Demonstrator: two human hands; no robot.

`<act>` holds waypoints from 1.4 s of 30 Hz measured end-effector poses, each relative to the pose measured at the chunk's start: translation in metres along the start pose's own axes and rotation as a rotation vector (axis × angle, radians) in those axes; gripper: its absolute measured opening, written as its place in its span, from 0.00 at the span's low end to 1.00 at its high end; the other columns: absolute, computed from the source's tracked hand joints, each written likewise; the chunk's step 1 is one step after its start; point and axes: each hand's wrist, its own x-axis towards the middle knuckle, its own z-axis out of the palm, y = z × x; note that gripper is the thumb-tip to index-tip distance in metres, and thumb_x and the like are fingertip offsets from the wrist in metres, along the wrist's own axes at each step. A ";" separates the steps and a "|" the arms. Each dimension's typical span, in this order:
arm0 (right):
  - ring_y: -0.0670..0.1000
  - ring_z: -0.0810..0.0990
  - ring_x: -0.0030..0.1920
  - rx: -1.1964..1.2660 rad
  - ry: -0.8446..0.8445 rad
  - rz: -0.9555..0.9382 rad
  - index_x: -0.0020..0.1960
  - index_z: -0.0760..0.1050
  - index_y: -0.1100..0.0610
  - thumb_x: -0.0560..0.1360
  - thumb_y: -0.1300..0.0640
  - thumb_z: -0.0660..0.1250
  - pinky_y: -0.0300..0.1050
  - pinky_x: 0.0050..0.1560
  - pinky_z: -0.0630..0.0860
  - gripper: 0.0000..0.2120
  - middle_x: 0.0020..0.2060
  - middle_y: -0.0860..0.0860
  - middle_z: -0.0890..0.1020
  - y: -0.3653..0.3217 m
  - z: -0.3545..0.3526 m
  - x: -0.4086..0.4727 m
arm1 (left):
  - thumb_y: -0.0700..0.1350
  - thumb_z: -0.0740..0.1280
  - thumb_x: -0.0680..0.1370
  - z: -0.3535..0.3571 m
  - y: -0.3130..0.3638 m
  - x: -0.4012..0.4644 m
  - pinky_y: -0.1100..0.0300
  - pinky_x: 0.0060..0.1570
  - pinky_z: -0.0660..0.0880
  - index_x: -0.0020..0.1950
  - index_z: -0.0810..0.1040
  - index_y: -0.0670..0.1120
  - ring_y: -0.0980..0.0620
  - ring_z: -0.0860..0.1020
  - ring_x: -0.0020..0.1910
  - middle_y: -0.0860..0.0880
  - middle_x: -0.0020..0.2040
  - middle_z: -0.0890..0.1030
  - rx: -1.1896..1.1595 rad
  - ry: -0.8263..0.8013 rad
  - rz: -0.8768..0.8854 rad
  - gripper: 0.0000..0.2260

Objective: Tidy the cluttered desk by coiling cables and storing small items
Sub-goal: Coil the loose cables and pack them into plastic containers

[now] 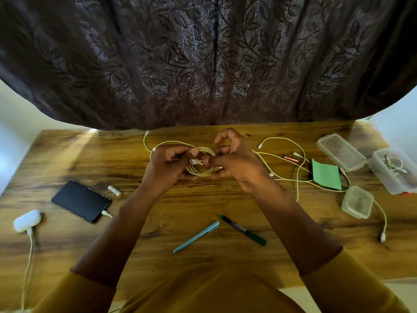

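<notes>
Cable coil (pixel 201 170) held mid-worktop (pixel 203 199), left hand (pixel 168 164) and right hand (pixel 234 162) fingers pinched on its plug end (loose tail trails left); slack grip could let loops spring apart.

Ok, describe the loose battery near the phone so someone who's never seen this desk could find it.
Start at the black phone on the left of the wooden desk. Just beyond its upper right corner lies a small white battery with a gold tip, apart from the phone. The other battery, right of the hands, is reddish.
</notes>
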 end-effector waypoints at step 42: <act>0.54 0.87 0.47 0.147 0.121 -0.286 0.61 0.81 0.63 0.79 0.68 0.69 0.42 0.40 0.81 0.11 0.51 0.57 0.88 0.010 0.005 -0.001 | 0.47 0.68 0.83 0.001 0.010 -0.007 0.54 0.31 0.77 0.49 0.86 0.46 0.56 0.81 0.31 0.53 0.36 0.84 0.686 0.237 0.317 0.08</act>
